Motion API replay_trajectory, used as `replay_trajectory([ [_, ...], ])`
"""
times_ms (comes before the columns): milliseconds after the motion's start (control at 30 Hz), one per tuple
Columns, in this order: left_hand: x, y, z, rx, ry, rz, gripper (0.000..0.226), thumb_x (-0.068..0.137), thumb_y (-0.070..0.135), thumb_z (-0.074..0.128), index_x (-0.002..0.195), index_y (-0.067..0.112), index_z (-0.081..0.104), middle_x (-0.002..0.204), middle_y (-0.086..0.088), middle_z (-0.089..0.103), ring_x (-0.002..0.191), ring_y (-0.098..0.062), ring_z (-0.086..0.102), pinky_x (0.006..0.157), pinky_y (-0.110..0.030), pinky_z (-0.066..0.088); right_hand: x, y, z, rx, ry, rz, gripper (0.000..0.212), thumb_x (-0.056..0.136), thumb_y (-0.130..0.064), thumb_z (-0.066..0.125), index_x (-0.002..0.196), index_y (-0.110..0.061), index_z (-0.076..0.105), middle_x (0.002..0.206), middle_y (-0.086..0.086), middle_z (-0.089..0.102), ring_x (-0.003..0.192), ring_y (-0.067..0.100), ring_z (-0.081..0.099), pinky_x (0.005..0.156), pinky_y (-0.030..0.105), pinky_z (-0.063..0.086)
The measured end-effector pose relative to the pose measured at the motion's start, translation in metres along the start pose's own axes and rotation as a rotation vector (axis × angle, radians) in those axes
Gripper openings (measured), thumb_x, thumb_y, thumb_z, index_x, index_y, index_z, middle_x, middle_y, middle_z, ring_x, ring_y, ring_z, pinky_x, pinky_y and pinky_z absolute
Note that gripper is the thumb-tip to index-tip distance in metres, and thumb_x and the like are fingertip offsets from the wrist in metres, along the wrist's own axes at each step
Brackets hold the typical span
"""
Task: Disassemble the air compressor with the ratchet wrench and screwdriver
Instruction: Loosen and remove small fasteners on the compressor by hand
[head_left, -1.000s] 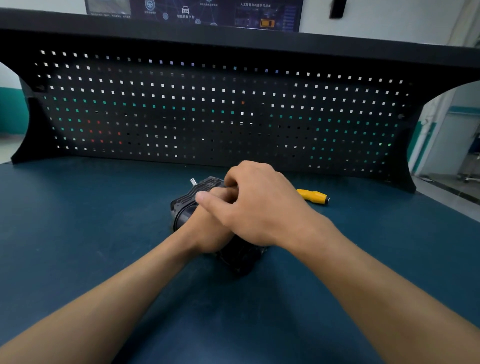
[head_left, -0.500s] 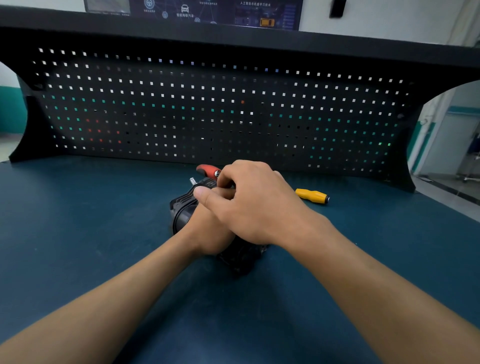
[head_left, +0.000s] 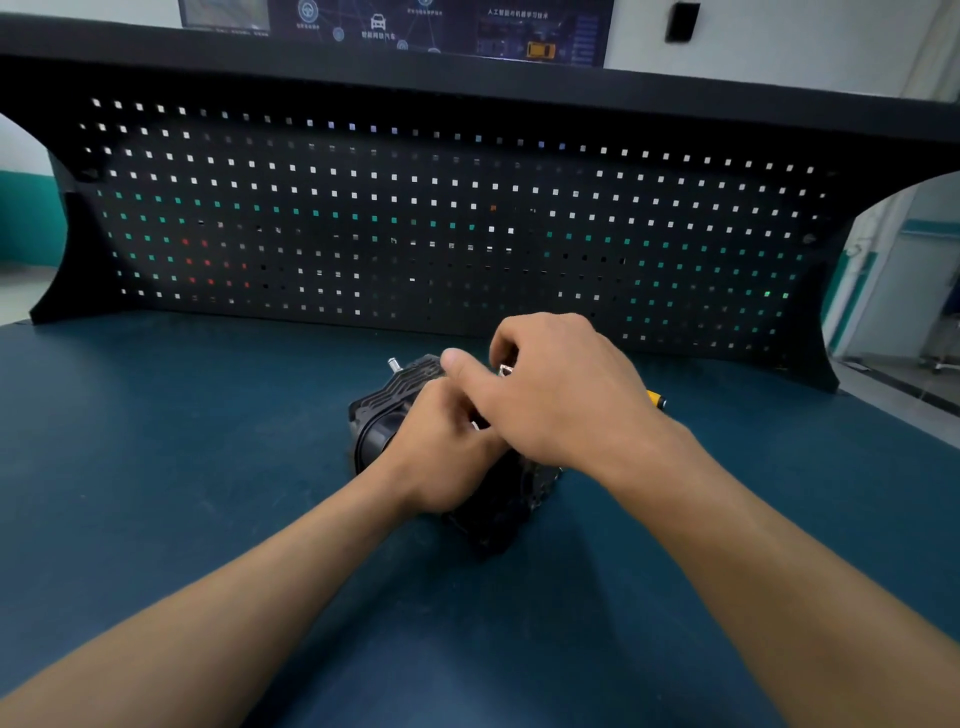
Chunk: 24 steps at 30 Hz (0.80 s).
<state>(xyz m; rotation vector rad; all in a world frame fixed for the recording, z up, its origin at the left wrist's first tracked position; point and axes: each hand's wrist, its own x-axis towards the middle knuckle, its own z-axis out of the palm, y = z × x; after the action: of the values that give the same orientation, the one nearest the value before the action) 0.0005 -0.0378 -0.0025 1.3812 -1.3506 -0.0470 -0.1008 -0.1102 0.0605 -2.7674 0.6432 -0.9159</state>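
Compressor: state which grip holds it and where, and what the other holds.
The left grip clasps the compressor around its middle; right grip pinches a metal tool, mostly hidden.

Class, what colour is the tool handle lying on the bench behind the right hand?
The tool handle is yellow; head view.

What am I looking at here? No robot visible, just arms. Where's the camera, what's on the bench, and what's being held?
There is no machine: a person works with bare hands, and the single camera sits on their head, looking forward and down. On the blue table, before a black pegboard, lies a black air compressor. The left hand rests against it, fingers mostly hidden under the right hand. The right hand curls round a small metal tool, probably the ratchet wrench, though little of it shows. A yellow screwdriver handle peeks out behind the right wrist.
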Motion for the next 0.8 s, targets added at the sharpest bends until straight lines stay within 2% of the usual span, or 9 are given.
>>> replay_trajectory([
  [133,0.000,-0.003,0.003,0.011,-0.009,-0.069,0.028,0.086,0.030,0.064,0.067,0.010,0.067,0.064,-0.012,0.068,0.055,-0.018,0.055,0.054,-0.040,0.044,0.005,0.007,-0.013,-0.008,0.016,0.087,0.050,0.081,-0.077,0.047,0.082,-0.028,0.060,0.087,-0.008,0.059,0.089,0.020,0.057,0.058,0.033,0.034],
  [200,-0.001,-0.003,0.003,0.024,-0.008,-0.062,0.034,0.088,0.033,0.063,0.069,0.005,0.067,0.067,-0.018,0.067,0.057,-0.032,0.056,0.056,-0.045,0.045,0.005,0.007,-0.019,0.014,0.002,0.103,0.050,0.081,-0.076,0.049,0.081,-0.028,0.061,0.085,-0.009,0.058,0.086,0.019,0.059,0.063,0.035,0.044],
  [267,-0.001,-0.001,0.003,0.019,-0.003,-0.051,0.040,0.088,0.037,0.063,0.071,0.001,0.067,0.068,-0.017,0.069,0.063,-0.037,0.060,0.061,-0.049,0.048,0.004,0.007,-0.025,0.047,-0.016,0.114,0.049,0.081,-0.075,0.052,0.080,-0.027,0.061,0.082,-0.008,0.056,0.081,0.019,0.061,0.070,0.038,0.053],
  [367,-0.001,0.003,0.003,0.023,-0.006,-0.053,0.061,0.084,0.053,0.063,0.075,-0.008,0.064,0.072,-0.028,0.065,0.064,-0.043,0.057,0.065,-0.055,0.047,0.004,0.006,-0.032,0.070,-0.040,0.125,0.050,0.082,-0.073,0.054,0.078,-0.025,0.063,0.076,-0.005,0.063,0.072,0.020,0.065,0.068,0.039,0.058],
  [433,0.000,0.004,0.004,0.031,-0.006,-0.060,0.065,0.083,0.054,0.064,0.076,-0.011,0.063,0.073,-0.032,0.062,0.061,-0.042,0.054,0.064,-0.056,0.046,0.003,0.007,-0.034,0.060,-0.057,0.124,0.049,0.082,-0.071,0.055,0.079,-0.023,0.064,0.071,-0.003,0.065,0.066,0.021,0.066,0.066,0.039,0.059],
  [500,0.000,0.004,0.004,0.031,-0.006,-0.074,0.056,0.086,0.044,0.065,0.076,-0.010,0.063,0.073,-0.032,0.062,0.057,-0.034,0.050,0.061,-0.053,0.045,0.003,0.007,-0.032,0.044,-0.066,0.118,0.047,0.082,-0.069,0.057,0.079,-0.022,0.064,0.073,-0.002,0.065,0.066,0.021,0.066,0.065,0.038,0.059],
  [633,0.002,-0.002,0.003,0.024,-0.026,-0.110,0.035,0.094,0.024,0.067,0.070,-0.002,0.066,0.067,-0.016,0.068,0.057,-0.014,0.057,0.055,-0.035,0.045,0.003,0.008,-0.028,0.009,-0.061,0.093,0.047,0.082,-0.068,0.057,0.081,-0.021,0.064,0.082,-0.003,0.061,0.078,0.020,0.063,0.067,0.036,0.056],
  [700,0.003,-0.004,0.001,0.006,-0.042,-0.134,0.029,0.094,0.016,0.066,0.070,0.001,0.068,0.067,-0.010,0.072,0.058,-0.012,0.062,0.058,-0.028,0.048,0.002,0.008,-0.026,0.004,-0.061,0.080,0.049,0.081,-0.070,0.056,0.078,-0.022,0.064,0.079,-0.004,0.063,0.078,0.019,0.063,0.065,0.035,0.055],
  [800,0.003,-0.003,-0.001,-0.027,-0.069,-0.135,0.025,0.097,0.013,0.063,0.077,-0.001,0.069,0.073,-0.012,0.073,0.065,-0.014,0.065,0.061,-0.031,0.050,0.000,0.009,-0.023,0.019,-0.076,0.056,0.053,0.078,-0.075,0.054,0.075,-0.024,0.065,0.077,-0.005,0.064,0.085,0.018,0.061,0.068,0.035,0.054],
])
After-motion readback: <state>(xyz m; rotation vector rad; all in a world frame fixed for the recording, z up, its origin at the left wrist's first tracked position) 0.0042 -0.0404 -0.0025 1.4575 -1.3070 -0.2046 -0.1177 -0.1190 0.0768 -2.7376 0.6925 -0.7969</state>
